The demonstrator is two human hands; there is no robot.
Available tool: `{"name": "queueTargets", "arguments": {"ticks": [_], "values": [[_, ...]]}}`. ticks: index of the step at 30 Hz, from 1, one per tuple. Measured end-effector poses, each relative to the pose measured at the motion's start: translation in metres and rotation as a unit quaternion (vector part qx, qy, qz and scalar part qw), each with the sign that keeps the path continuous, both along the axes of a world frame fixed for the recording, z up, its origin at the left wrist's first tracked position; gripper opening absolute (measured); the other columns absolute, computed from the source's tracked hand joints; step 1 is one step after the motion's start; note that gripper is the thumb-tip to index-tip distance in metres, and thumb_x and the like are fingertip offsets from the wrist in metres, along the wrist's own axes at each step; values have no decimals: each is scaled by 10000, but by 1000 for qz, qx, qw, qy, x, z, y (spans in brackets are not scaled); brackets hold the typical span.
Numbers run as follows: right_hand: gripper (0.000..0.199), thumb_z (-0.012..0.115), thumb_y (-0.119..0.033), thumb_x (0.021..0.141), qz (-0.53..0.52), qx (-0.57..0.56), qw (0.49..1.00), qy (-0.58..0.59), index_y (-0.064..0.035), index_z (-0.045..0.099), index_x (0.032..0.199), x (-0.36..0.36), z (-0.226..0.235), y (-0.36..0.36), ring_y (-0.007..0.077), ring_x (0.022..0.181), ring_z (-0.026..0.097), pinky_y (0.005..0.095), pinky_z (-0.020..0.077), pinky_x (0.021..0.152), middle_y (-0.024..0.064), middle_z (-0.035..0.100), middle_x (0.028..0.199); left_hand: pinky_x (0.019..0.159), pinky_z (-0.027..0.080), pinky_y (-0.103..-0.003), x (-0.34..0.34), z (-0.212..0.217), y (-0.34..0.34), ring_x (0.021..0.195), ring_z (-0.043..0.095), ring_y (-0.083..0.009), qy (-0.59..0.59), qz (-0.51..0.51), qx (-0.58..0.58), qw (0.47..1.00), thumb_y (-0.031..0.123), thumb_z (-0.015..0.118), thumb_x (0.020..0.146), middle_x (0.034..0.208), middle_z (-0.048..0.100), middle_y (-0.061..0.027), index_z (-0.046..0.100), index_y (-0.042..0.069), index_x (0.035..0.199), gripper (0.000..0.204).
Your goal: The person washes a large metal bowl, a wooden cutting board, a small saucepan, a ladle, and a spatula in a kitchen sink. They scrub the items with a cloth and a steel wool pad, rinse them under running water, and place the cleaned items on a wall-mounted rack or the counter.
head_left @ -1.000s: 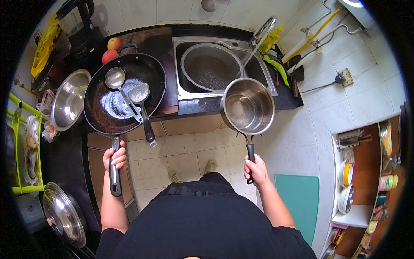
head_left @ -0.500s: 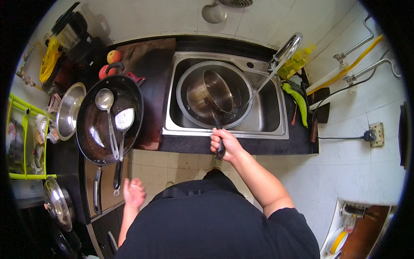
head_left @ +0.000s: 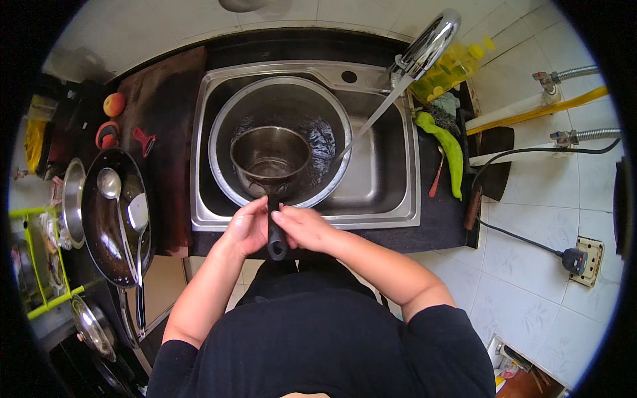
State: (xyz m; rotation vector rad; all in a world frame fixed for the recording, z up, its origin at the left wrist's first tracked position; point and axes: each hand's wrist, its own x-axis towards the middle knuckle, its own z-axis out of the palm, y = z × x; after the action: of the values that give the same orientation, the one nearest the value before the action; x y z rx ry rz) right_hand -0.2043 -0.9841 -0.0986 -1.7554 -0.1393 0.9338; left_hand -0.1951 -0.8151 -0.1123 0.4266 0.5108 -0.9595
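A small metal saucepan (head_left: 271, 156) with a black handle sits upright in a large round metal basin (head_left: 222, 99) that holds water. My left hand (head_left: 247, 229) is closed against the left side of the handle near the pan. From the right, my right hand (head_left: 302, 229) grips the same handle, whose end sticks out toward me below the fingers. The basin stands in a steel sink (head_left: 385, 176). A chrome tap (head_left: 432, 45) at the back right runs a stream of water (head_left: 375, 116) to the basin's right edge.
Left of the sink is a dark board (head_left: 162, 113). A wok (head_left: 99, 229) with a ladle (head_left: 109, 184) and a spatula (head_left: 138, 213) in it stands at far left. Green peppers (head_left: 451, 159) and a cleaver (head_left: 494, 162) are on the right, by a plugged-in cord (head_left: 514, 239).
The saucepan has gone from tilted on its side to upright, moving left and nearer me. My left hand has come up from beside the counter to the handle. The view has shifted.
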Motion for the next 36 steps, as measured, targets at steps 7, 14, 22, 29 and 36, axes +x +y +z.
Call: {"name": "queueTargets", "arguments": {"ticks": [7, 14, 22, 29, 36], "values": [[201, 477, -197, 869, -332, -297, 890, -94, -43, 550, 975, 43, -102, -164, 254, 721, 558, 361, 446, 678, 96, 595, 832, 414, 351, -209, 7, -29, 3, 468, 397, -75, 254, 185, -277, 908, 84, 458, 824, 641, 405, 13, 499, 4, 914, 127], [422, 343, -321, 914, -499, 62, 852, 145, -14, 449, 1182, 84, -220, -137, 306, 1012, 496, 364, 399, 880, 155, 512, 1150, 396, 303, -215, 28, -19, 15, 459, 346, -69, 25, -60, 165, 984, 138, 446, 893, 636, 406, 2, 443, 58, 1057, 182], [369, 418, -229, 860, -112, -314, 943, 9, 3, 494, 1137, 88, -240, -153, 317, 966, 537, 373, 431, 838, 172, 572, 1068, 354, 351, -275, 58, -23, 26, 423, 427, -119, -240, -300, 498, 777, 241, 428, 927, 605, 456, -38, 416, 43, 961, 202], [331, 450, -242, 826, -139, -325, 928, -120, -8, 550, 1038, 72, -240, -163, 351, 1045, 512, 378, 424, 881, 203, 572, 1072, 821, 421, -416, 68, -38, 26, 941, 541, -416, -335, -364, 585, 642, 273, 460, 895, 961, 568, -293, 438, -47, 1093, 377], [324, 539, -277, 790, 140, -439, 877, -132, -39, 602, 1001, 68, -229, -137, 289, 1011, 550, 357, 450, 865, 144, 583, 1084, 803, 425, -439, 64, -49, 30, 914, 544, -419, -353, -413, 620, 566, 293, 425, 902, 931, 576, -281, 448, -46, 1049, 370]]}}
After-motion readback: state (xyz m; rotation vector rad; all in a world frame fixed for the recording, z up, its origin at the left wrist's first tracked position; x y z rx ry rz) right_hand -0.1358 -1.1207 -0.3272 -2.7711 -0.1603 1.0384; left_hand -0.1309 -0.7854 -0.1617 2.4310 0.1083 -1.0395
